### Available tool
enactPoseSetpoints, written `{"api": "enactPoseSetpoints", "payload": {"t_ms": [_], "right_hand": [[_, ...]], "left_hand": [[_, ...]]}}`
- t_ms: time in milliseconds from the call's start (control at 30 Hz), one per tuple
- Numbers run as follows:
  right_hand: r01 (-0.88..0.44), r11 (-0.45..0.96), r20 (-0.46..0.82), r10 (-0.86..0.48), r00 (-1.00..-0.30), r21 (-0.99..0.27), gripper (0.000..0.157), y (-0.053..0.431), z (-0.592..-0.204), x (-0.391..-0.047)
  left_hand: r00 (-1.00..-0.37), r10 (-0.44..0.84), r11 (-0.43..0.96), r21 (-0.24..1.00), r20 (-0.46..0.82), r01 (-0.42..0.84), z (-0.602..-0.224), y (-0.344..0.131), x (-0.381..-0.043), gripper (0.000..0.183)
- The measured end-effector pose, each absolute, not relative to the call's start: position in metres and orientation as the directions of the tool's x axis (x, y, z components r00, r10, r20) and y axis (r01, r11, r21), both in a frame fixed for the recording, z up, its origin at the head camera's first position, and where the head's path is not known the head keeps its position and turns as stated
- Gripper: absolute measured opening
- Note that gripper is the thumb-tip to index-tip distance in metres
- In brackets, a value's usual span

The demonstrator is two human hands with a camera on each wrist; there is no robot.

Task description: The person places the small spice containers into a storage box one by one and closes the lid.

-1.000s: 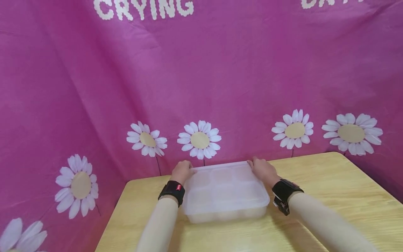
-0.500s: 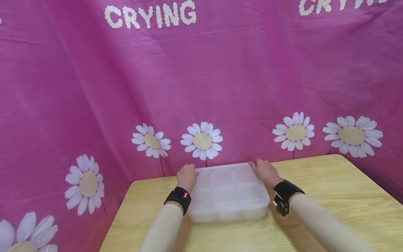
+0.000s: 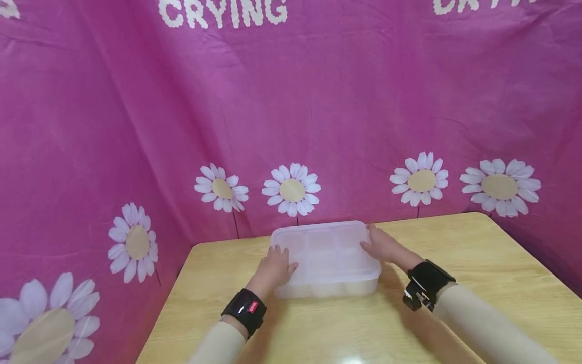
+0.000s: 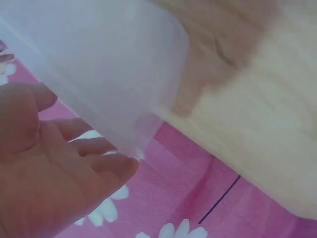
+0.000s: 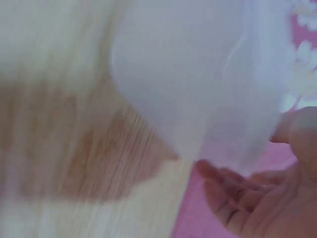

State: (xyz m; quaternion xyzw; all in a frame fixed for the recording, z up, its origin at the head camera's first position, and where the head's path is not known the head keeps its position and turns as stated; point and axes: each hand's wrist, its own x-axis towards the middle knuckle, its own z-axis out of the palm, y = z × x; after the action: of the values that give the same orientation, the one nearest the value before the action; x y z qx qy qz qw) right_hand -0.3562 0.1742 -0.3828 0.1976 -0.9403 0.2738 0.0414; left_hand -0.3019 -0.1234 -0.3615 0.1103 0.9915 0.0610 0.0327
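A translucent white plastic storage box, with a lid and compartments showing through it, sits near the table's far edge. My left hand is at its left side, fingers spread along the rim and thumb over the lid. In the left wrist view, those fingers lie loosely beside the box corner. My right hand touches the right side, its thumb over the lid's edge. In the right wrist view, its fingers are loosely bent beside the box corner.
The box stands on a light wood-grain table with rounded corners. Directly behind the table and along its left hangs a purple cloth printed with white daisies. Each wrist wears a black strap.
The box now lies slightly farther back on the table. My left hand has slid from the far left corner toward me with its fingers spread; the right hand has also slid nearer along its side.
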Motion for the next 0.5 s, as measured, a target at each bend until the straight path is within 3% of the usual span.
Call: {"api": "enactPoseSetpoints", "payload": {"t_ms": [200, 400, 500], "right_hand": [[-0.439, 0.812, 0.178, -0.401, -0.899, -0.385, 0.065, 0.183, -0.373, -0.298], [-0.469, 0.856, 0.346, -0.382, -0.857, -0.216, 0.052, 0.181, -0.386, -0.27], [-0.424, 0.882, 0.393, -0.322, -0.861, -0.206, 0.047, 0.176, -0.393, -0.27]], "left_hand": [[-0.961, 0.277, 0.941, 0.196, 0.02, 0.275, -0.37, -0.126, -0.27, 0.062], [-0.924, 0.352, 0.919, 0.134, 0.149, 0.372, -0.384, -0.139, -0.235, 0.067], [-0.899, 0.387, 0.905, 0.102, 0.206, 0.413, -0.393, -0.141, -0.228, 0.072]]}}
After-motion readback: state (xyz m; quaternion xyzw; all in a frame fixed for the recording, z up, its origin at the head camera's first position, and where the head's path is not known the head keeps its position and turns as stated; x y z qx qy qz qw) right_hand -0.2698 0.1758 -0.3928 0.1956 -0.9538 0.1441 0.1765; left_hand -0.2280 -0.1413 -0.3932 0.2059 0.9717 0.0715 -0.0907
